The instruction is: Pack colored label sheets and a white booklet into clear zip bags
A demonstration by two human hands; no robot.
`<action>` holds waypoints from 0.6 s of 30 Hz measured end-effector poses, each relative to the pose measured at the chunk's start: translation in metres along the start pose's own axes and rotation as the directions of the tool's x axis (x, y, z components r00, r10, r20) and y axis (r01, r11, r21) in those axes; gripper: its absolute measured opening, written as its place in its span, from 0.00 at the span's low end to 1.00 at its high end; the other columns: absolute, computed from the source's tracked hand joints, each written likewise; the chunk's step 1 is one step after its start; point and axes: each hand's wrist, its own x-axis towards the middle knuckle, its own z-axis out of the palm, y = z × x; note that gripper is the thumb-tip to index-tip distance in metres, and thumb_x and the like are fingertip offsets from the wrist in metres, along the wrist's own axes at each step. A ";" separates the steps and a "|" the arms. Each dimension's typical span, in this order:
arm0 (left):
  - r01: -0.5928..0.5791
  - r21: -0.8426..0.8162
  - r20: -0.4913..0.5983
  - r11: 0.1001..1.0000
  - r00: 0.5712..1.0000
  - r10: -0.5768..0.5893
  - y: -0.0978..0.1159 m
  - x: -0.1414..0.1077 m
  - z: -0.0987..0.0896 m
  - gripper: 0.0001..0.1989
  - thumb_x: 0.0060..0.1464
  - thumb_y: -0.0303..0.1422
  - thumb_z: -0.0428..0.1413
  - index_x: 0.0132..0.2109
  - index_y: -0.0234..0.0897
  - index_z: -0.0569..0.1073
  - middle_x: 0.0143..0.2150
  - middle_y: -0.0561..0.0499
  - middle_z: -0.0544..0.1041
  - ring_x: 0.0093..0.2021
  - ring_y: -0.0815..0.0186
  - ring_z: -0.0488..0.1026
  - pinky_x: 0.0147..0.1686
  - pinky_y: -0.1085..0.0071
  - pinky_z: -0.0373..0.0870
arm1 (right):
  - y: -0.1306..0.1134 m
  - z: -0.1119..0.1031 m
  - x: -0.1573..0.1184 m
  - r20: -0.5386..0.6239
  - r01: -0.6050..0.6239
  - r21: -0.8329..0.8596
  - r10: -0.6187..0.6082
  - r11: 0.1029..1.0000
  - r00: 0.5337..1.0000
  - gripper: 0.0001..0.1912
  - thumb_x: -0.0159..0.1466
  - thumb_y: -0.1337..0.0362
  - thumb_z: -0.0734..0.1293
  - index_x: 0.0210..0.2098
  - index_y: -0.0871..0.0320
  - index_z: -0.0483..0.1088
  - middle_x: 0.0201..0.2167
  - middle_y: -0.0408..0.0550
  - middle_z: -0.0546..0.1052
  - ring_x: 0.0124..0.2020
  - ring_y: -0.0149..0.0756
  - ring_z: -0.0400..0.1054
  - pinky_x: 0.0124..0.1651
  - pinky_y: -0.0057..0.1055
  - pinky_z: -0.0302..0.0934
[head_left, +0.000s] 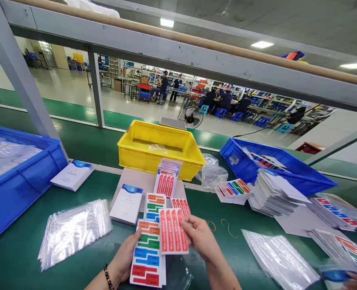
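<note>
Long axes forward: coloured sheet (147,257) gripped by left hand (125,256), red sheet (172,233) by right hand (200,233)

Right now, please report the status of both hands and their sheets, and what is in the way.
Left hand holding multicoloured label sheet. Right hand gripping red label sheet, partly covering the multicoloured one. Clear plastic below.

Factory workshop: workers (225,100) on stools (221,112) (mostly blue), plastic bins (30,185) along workbench (234,257).

No text legible (sheets (174,231) printed too small)
</note>
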 end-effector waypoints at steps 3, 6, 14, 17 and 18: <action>-0.078 0.009 0.105 0.997 0.992 0.076 -0.003 -0.001 0.000 0.23 0.50 0.47 0.56 0.37 0.27 0.75 0.33 0.40 0.81 0.35 0.54 0.78 0.40 0.60 0.73 | 0.001 0.041 -0.019 0.243 -0.107 0.193 0.058 0.975 0.968 0.27 0.47 0.39 0.66 0.23 0.57 0.61 0.10 0.39 0.66 0.10 0.26 0.57 0.14 0.22 0.49; -0.138 0.156 0.155 0.978 0.981 0.113 -0.007 -0.002 -0.002 0.22 0.46 0.45 0.60 0.36 0.26 0.75 0.30 0.39 0.81 0.32 0.54 0.78 0.37 0.61 0.72 | 0.007 0.062 -0.024 0.247 -0.156 0.132 0.120 0.979 0.962 0.23 0.48 0.43 0.67 0.21 0.56 0.59 0.10 0.38 0.66 0.10 0.27 0.58 0.14 0.22 0.50; -0.162 0.369 0.133 0.915 0.984 0.120 -0.007 -0.010 0.001 0.24 0.42 0.47 0.62 0.39 0.29 0.74 0.29 0.43 0.80 0.30 0.60 0.77 0.33 0.67 0.71 | -0.001 0.045 -0.025 0.030 0.108 0.318 -0.123 0.942 0.992 0.21 0.48 0.57 0.73 0.39 0.57 0.67 0.27 0.43 0.73 0.25 0.32 0.67 0.31 0.28 0.63; -0.242 0.567 0.212 0.787 0.966 0.144 0.004 -0.021 0.010 0.23 0.47 0.48 0.57 0.37 0.29 0.75 0.29 0.45 0.79 0.29 0.61 0.75 0.32 0.69 0.70 | -0.015 0.039 -0.029 0.277 0.004 0.457 -0.147 0.889 0.950 0.19 0.49 0.54 0.73 0.34 0.60 0.71 0.29 0.50 0.77 0.30 0.39 0.72 0.38 0.37 0.65; -0.299 0.647 0.265 0.701 0.951 0.161 0.009 -0.026 0.013 0.21 0.49 0.47 0.56 0.36 0.30 0.76 0.30 0.46 0.79 0.31 0.61 0.75 0.32 0.69 0.69 | -0.019 0.035 -0.030 0.261 0.014 0.478 -0.157 0.878 0.953 0.18 0.49 0.54 0.73 0.32 0.61 0.72 0.29 0.50 0.78 0.31 0.41 0.73 0.40 0.38 0.65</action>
